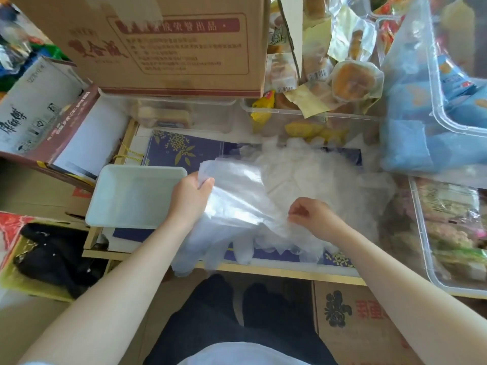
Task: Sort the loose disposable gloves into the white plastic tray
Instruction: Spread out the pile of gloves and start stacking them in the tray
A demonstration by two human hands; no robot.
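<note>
Gloves [297, 180]: loose translucent heap on the patterned desk [179, 151], right of white plastic tray [105, 204]. Tray interior bare; none sorted yet, judging by this view. Left hand [191, 197]: fingers grasping a flattened bunch of gloves [237, 204] at its upper edge, just beside tray's right rim. Right hand [312, 214]: fingers curled, pinching the film at the bunch's right side. Bunch hanging over desk's near edge. Remaining: transfer of this bunch, then the whole heap. Early stage.
</note>
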